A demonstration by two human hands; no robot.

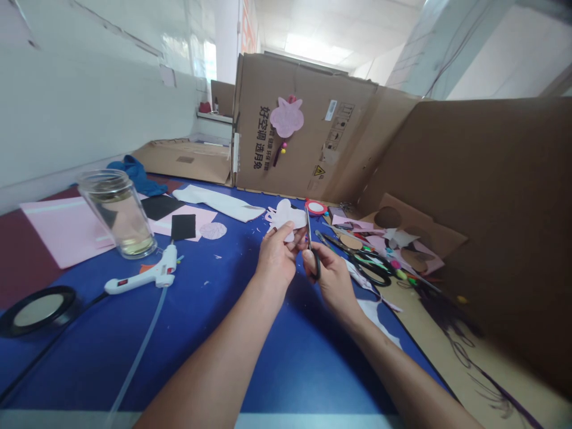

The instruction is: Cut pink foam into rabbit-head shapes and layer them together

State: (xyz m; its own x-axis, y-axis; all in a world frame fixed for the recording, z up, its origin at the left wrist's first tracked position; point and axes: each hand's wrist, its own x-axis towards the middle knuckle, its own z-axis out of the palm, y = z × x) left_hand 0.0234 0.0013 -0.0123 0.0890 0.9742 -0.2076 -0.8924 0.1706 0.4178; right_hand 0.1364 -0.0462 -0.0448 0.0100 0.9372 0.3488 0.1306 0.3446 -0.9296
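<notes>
My left hand [277,253] pinches a pale felt cutout [286,213] with rounded lobes, held up over the blue table. My right hand [329,271] is closed around the black handles of a pair of scissors [309,229]. The blades point up and away from me, at the right edge of the cutout. Whether they touch it I cannot tell. Behind the cutout lie thin pale strips [269,217]. A red-rimmed round piece with a white middle [316,207] lies just past the scissors' tip.
To the left stand a glass jar [120,214] with liquid, a white glue gun [147,275] and a black tape roll [41,311]. Larger scissors [373,271] and scraps crowd the right side. Cardboard walls [348,143] rise behind, bearing a pink flower-shaped hanging [286,118].
</notes>
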